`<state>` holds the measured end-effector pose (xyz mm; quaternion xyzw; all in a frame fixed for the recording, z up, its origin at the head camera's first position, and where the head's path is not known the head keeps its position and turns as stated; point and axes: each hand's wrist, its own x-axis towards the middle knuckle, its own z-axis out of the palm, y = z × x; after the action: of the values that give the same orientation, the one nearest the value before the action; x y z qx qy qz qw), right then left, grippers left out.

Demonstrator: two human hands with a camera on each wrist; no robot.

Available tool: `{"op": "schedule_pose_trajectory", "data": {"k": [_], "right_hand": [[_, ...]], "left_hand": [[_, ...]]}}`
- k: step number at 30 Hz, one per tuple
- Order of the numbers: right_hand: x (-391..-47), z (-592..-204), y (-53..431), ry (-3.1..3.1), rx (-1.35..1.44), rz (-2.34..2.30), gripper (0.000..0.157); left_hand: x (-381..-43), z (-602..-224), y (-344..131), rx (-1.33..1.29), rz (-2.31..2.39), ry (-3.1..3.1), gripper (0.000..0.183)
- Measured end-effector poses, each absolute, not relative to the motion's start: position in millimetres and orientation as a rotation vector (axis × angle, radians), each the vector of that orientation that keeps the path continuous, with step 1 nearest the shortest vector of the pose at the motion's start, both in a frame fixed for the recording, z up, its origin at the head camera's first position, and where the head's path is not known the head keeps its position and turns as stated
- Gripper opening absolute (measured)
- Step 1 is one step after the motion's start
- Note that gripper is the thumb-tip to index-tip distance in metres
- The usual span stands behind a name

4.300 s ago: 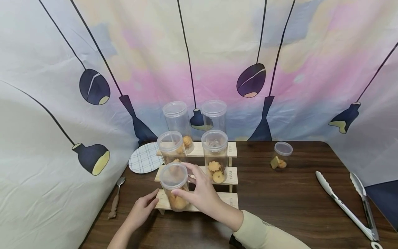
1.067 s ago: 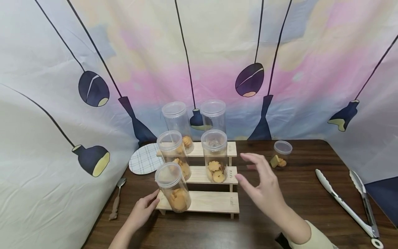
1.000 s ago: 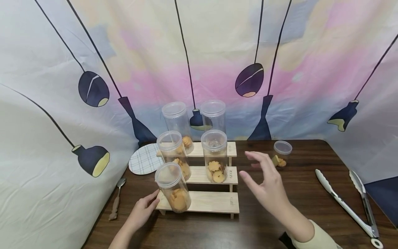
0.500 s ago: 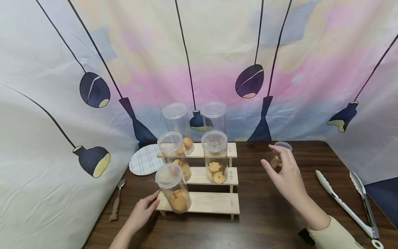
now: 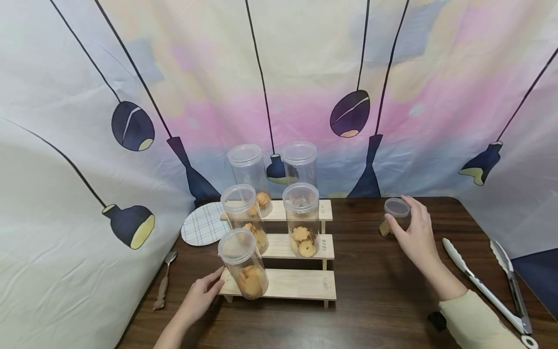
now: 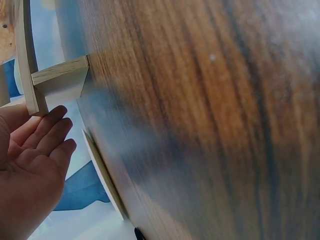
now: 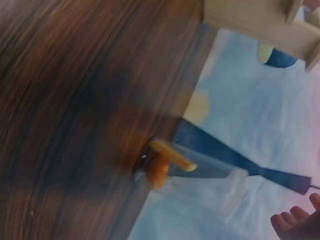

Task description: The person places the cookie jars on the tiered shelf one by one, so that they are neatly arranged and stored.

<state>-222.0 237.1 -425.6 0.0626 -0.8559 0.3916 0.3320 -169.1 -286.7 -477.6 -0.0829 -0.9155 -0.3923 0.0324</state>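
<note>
My left hand (image 5: 200,296) holds the left end of the lowest step of a three-step wooden stand (image 5: 301,283); in the left wrist view its thumb and fingers lie on either side of the board corner. My right hand (image 5: 416,237) reaches round a small clear lidded jar (image 5: 397,207) of biscuits on the table. Thumb and fingers are spread about the lid, and the right wrist view has a gap between fingertips (image 7: 297,216) and jar (image 7: 200,172). On the stand, a tall cookie jar (image 5: 248,276) occupies the bottom step's left end.
Two tall cookie jars (image 5: 302,228) stand on the middle step and two more (image 5: 246,169) on the top. Left of the stand lie a checked round plate (image 5: 205,224) and a spoon (image 5: 163,281). Spread tongs (image 5: 479,291) lie at the right; a patterned cloth (image 5: 279,72) hangs behind.
My right hand has left the tall jar on the bottom step and moved right and back to the small jar. That tall jar sits slightly further left; my left hand has kept its place.
</note>
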Motion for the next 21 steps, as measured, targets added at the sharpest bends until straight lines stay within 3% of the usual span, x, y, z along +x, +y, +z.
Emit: {"op": "schedule_pose_trajectory", "data": {"k": [21], "right_hand": [[-257.9,-450.4,269.3,-2.617,-0.049,1.028,0.095]], "left_hand": [[-169.1,-477.6,-286.6,-0.284,-1.212,-2.816,0.041]]}}
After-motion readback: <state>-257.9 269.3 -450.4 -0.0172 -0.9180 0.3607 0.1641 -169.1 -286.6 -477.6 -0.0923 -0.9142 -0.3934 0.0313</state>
